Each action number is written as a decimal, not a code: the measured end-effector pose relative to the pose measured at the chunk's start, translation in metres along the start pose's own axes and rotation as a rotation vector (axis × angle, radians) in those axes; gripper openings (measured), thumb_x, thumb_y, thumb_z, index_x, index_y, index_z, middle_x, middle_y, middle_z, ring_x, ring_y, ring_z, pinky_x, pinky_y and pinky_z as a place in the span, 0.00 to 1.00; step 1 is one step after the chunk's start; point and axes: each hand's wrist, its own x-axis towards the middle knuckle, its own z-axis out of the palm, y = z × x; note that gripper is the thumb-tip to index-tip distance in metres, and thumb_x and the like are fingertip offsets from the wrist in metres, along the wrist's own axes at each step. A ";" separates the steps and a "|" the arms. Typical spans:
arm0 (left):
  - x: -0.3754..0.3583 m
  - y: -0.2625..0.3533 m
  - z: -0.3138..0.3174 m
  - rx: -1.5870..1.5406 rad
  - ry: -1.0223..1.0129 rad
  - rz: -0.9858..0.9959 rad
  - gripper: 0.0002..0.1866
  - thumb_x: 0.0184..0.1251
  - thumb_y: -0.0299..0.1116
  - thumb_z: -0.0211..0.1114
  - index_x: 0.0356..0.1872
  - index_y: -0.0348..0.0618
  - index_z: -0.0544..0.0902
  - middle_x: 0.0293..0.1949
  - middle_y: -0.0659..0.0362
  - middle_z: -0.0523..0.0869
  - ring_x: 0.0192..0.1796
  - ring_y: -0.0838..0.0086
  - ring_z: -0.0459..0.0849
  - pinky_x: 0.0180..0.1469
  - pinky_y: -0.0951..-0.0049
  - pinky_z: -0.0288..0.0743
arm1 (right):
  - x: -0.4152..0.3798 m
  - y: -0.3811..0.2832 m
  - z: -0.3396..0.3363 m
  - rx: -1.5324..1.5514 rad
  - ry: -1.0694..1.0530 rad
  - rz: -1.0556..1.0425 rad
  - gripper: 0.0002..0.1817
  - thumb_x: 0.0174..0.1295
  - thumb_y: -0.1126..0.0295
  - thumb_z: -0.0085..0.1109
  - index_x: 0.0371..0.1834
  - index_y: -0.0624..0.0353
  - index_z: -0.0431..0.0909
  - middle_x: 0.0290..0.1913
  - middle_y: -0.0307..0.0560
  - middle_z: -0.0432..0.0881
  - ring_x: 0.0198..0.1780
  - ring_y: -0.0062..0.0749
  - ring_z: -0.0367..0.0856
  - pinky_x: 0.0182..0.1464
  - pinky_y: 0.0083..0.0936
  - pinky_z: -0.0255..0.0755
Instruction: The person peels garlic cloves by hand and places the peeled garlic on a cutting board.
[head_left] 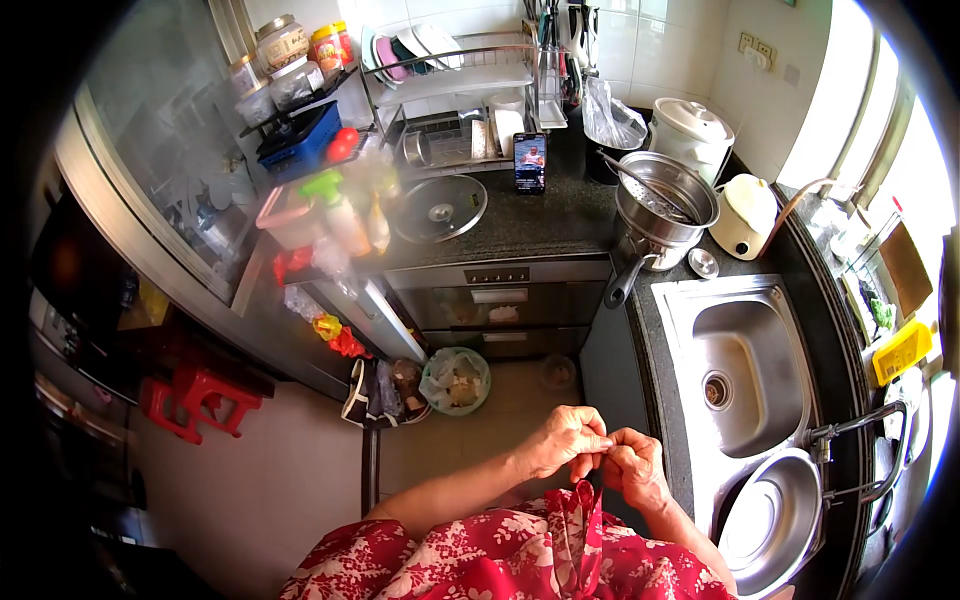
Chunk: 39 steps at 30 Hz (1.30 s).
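Head view; red strap point(590, 530) below left grip point(562, 440)

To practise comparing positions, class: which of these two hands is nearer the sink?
The right hand, on the side toward the sink; the left hand is farther away from it.

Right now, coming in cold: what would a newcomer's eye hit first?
The red floral garment along the bottom edge, with left hand and right hand meeting at the fingertips above it. Then the shiny steel sink at right, a steel basin at its near end. Ahead, a lit smartphone stands before the dish rack.
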 end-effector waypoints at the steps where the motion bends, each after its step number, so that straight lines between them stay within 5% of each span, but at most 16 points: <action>1: 0.000 0.000 0.001 0.072 0.016 0.033 0.05 0.58 0.24 0.59 0.30 0.33 0.72 0.18 0.52 0.78 0.14 0.73 0.76 0.12 0.79 0.69 | -0.001 0.001 0.000 -0.047 0.005 -0.008 0.07 0.55 0.74 0.45 0.27 0.65 0.73 0.16 0.34 0.70 0.16 0.14 0.63 0.17 0.13 0.57; 9: 0.000 -0.001 0.008 0.251 0.071 0.082 0.03 0.57 0.23 0.57 0.29 0.32 0.75 0.20 0.54 0.79 0.16 0.74 0.78 0.16 0.77 0.74 | 0.001 0.029 -0.005 -0.419 0.169 -0.253 0.07 0.55 0.74 0.47 0.26 0.67 0.72 0.16 0.39 0.72 0.18 0.17 0.66 0.20 0.17 0.61; 14: 0.001 0.003 0.004 0.118 0.053 -0.018 0.04 0.55 0.23 0.58 0.29 0.31 0.76 0.21 0.53 0.79 0.17 0.73 0.79 0.17 0.76 0.75 | -0.006 0.020 -0.005 -0.369 0.154 -0.205 0.06 0.56 0.75 0.48 0.29 0.67 0.73 0.17 0.43 0.73 0.19 0.20 0.68 0.22 0.19 0.64; 20: 0.001 0.006 0.004 0.094 0.066 -0.006 0.04 0.56 0.23 0.58 0.28 0.31 0.76 0.20 0.53 0.79 0.16 0.72 0.79 0.17 0.74 0.75 | -0.006 0.020 -0.007 -0.531 0.079 -0.390 0.05 0.58 0.75 0.51 0.34 0.66 0.73 0.18 0.46 0.74 0.19 0.25 0.72 0.23 0.21 0.66; 39: -0.001 0.004 0.013 0.133 0.103 0.063 0.04 0.58 0.23 0.58 0.29 0.31 0.76 0.20 0.53 0.79 0.17 0.72 0.79 0.18 0.74 0.76 | -0.005 0.016 -0.004 -0.652 0.120 -0.544 0.02 0.57 0.77 0.49 0.31 0.64 0.71 0.19 0.50 0.76 0.20 0.38 0.77 0.24 0.26 0.69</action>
